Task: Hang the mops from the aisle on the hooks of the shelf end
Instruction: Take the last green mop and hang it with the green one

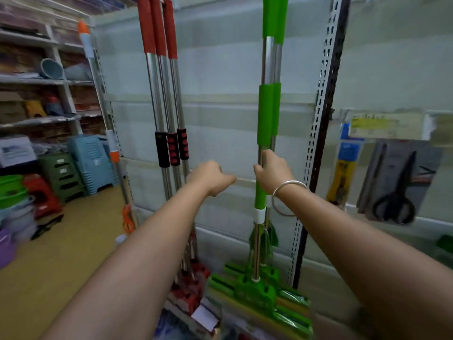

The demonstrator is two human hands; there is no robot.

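A: What has the right hand (pixel 272 171) got?
B: Its fingers are curled round the pole of the green mop (pixel 266 114), just under the lower green sleeve. A bangle (pixel 286 196) sits on that wrist.

A: And the left hand (pixel 210 176)?
B: It is held out between the mops with the fingers curled in; it seems to hold nothing, and it touches no pole that I can see.

A: Where do the mops stand?
B: Against the shelf end (pixel 220 77). Two green ones hang close together near its right edge, just beside the slotted post (pixel 321 123), heads down at the bottom. Three red mops (pixel 169 114) hang in a bunch left of the middle. One orange mop (pixel 112 148) leans at the left edge.

A: Any containers?
B: On the floor at the left are stacked stools (pixel 92 163), blue and green, nested one in another. A bowl (pixel 51 68) lies tilted on the side shelves; what is in it I cannot tell.

A: To the right?
B: Packed scissors (pixel 397 190) hang on the next panel.
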